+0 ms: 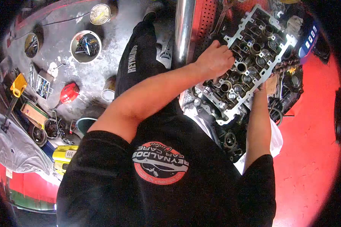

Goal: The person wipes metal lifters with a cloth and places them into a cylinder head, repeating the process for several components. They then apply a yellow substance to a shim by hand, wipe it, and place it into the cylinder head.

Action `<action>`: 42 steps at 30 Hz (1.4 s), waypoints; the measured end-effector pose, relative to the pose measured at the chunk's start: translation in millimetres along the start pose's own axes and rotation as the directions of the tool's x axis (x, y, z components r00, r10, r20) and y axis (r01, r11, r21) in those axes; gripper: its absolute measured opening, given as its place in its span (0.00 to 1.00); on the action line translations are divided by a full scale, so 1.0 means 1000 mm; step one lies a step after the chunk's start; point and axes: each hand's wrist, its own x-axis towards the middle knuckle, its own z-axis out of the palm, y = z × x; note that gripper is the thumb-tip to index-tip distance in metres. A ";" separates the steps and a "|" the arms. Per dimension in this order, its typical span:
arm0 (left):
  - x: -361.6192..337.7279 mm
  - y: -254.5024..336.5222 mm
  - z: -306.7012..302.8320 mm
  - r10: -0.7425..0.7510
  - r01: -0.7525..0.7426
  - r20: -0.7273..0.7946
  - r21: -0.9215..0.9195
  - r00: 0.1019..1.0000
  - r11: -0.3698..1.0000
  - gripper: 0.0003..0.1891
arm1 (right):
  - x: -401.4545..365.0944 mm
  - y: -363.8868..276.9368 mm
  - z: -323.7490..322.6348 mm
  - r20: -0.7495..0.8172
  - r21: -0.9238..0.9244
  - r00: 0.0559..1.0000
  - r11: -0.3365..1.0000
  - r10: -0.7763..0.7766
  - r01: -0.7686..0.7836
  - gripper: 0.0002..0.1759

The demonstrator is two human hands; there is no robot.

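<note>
A metal engine cylinder head (250,60), with rows of round bores and dark oily recesses, is tilted over other engine parts. My left hand (217,59) is closed at its left edge, fingers curled; whatever they hold, if anything, is hidden. My right hand (260,87) grips the cylinder head's lower right edge from beneath, with most of its fingers out of sight. Below and to the right lie dark engine parts (231,140), partly covered by the cylinder head and my right forearm.
White cloth or plastic (276,138) lies beneath the engine parts. A shiny metal post (185,30) rises close to my left arm. On the grey floor stand a white bucket of tools (86,46), a tool tray (43,87) and a red funnel-like object (69,92). A lit light (308,41) is at right.
</note>
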 end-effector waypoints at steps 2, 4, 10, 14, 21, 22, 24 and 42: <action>-0.002 0.008 0.004 -0.056 0.056 0.004 0.001 0.998 0.998 0.06 | -0.001 0.002 0.000 -0.007 0.002 1.000 1.000 0.003 -0.003 0.21; 0.001 0.006 0.004 -0.049 0.049 0.031 0.006 0.998 0.999 0.06 | -0.001 0.001 -0.001 -0.007 -0.002 1.000 1.000 -0.002 0.002 0.21; -0.003 0.010 0.002 -0.128 0.129 0.043 -0.023 0.991 0.991 0.08 | -0.001 0.002 -0.001 -0.018 -0.013 1.000 1.000 0.012 -0.012 0.21; -0.002 0.010 0.003 -0.099 0.102 0.117 -0.020 0.988 0.995 0.08 | -0.001 0.002 -0.002 -0.019 -0.021 1.000 1.000 0.015 -0.015 0.21; -0.009 0.023 0.004 -0.302 0.307 0.062 -0.111 0.951 0.945 0.13 | -0.001 0.001 -0.004 -0.028 -0.037 0.999 0.999 0.017 -0.018 0.21; -0.013 0.023 0.001 -0.300 0.305 0.062 -0.122 0.952 0.945 0.15 | 0.001 0.001 -0.003 -0.026 -0.037 1.000 0.999 0.015 -0.016 0.21; -0.023 0.024 -0.004 -0.292 0.300 0.071 -0.150 0.954 0.942 0.19 | 0.002 0.001 -0.005 -0.031 -0.036 0.999 0.999 0.016 -0.018 0.20; -0.005 0.025 -0.004 -0.195 0.244 0.350 -0.101 0.916 0.965 0.17 | -0.003 0.006 -0.020 -0.060 -0.077 0.998 0.996 0.037 -0.041 0.20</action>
